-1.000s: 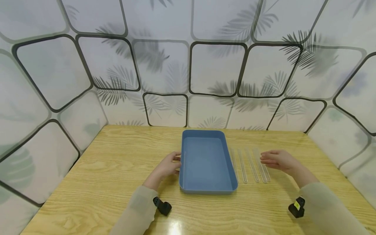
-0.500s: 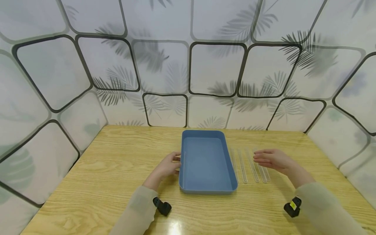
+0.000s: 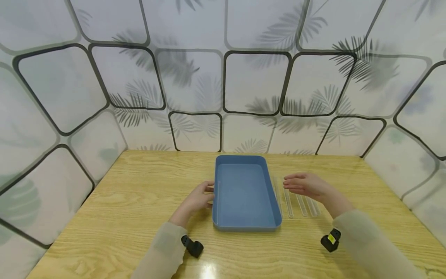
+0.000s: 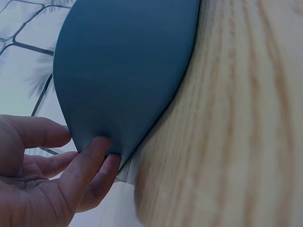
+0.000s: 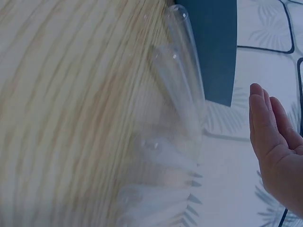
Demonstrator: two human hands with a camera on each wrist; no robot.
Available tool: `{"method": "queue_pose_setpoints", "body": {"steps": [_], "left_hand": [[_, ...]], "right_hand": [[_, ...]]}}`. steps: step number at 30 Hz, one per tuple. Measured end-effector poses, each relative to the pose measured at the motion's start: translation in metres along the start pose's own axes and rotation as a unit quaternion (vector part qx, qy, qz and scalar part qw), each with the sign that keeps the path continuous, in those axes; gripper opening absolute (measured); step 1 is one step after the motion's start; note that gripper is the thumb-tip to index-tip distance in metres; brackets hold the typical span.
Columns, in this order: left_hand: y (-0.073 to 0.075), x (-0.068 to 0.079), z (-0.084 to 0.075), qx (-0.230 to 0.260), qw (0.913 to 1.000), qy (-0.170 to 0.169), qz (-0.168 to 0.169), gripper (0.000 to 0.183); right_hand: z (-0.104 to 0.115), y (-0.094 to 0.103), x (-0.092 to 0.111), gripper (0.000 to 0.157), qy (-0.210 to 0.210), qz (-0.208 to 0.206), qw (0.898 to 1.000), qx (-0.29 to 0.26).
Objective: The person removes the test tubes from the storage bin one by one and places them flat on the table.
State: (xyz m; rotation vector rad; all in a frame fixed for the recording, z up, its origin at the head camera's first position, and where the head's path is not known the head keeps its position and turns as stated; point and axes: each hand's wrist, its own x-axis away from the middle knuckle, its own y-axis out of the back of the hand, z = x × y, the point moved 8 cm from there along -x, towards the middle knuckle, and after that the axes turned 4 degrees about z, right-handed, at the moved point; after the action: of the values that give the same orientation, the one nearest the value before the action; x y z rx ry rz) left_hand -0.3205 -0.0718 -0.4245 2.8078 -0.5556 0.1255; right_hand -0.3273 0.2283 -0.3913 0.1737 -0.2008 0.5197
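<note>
A blue rectangular tray [image 3: 244, 193] lies on the wooden table. My left hand [image 3: 196, 198] touches its left wall; in the left wrist view the loosely bent fingers [image 4: 84, 170] rest against the outside of the tray [image 4: 128, 61]. To the right of the tray lie several clear test tubes [image 3: 289, 205], side by side, their rounded ends toward me. My right hand [image 3: 310, 188] hovers over them, fingers extended and together, holding nothing. It covers parts of some tubes. The right wrist view shows two rounded tubes [image 5: 177, 75] sharply and others blurred.
Behind the table [image 3: 153, 170] hangs a pale curtain [image 3: 258, 83] with dark outlines and leaf prints, which also closes off both sides. A faint upright line runs along the tray's left inner side; I cannot tell what it is.
My right hand has moved left across the tubes toward the tray, uncovering the rightmost ones. My left hand and the tray have stayed in place.
</note>
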Motion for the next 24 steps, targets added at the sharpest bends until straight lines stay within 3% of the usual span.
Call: {"method": "queue_pose_setpoints", "body": {"steps": [17,24], "left_hand": [[0.001,-0.004,0.003,0.005,1.0000,-0.007,0.000,0.044],[0.001,-0.004,0.003,-0.001,1.0000,-0.007,0.000,0.044]], "right_hand": [[0.017,-0.046,-0.032,0.054,-0.002,0.031,0.999,-0.009],[0.013,-0.063,-0.040,0.052,-0.011,0.025,1.000,0.000]]}}
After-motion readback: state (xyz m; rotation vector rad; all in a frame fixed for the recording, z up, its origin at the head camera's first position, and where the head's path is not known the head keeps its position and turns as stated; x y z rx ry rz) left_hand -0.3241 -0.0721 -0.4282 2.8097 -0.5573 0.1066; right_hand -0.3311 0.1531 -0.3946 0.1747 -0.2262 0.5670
